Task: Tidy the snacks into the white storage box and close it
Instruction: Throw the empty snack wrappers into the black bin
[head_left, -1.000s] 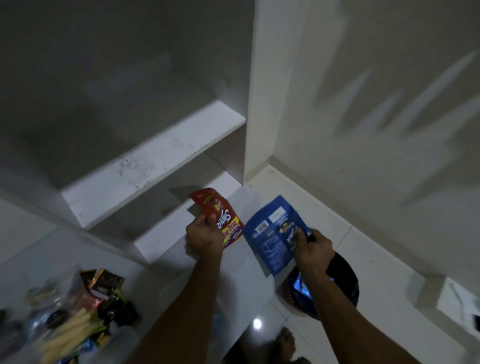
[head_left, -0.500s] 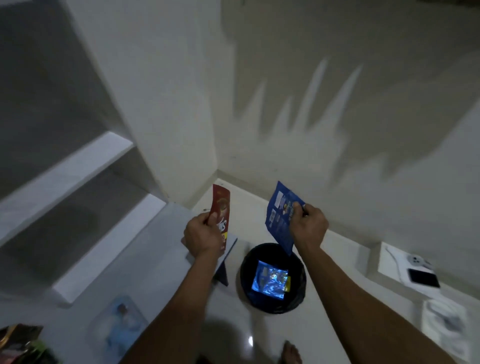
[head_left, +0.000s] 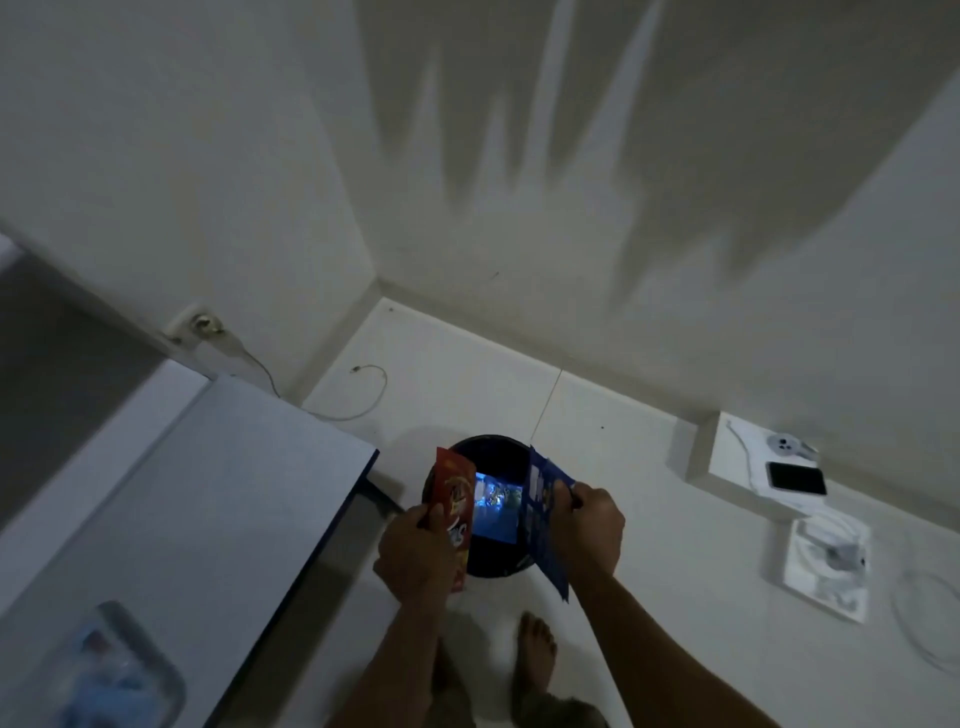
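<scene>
The left hand (head_left: 415, 551) pinches a red snack wrapper (head_left: 454, 512) and the right hand (head_left: 595, 525) pinches a blue snack wrapper (head_left: 545, 512), both held upright over the black bin (head_left: 485, 447) on the floor, one at each side of its mouth. Another blue packet (head_left: 496, 506) lies inside. This looks like discarding empty wrappers, a side step of the tidying. Next, both hands would need to let go over the opening. The white storage box is not in view; only a clear lid-like tray (head_left: 119, 670) sits on the near left table (head_left: 208, 493).
</scene>
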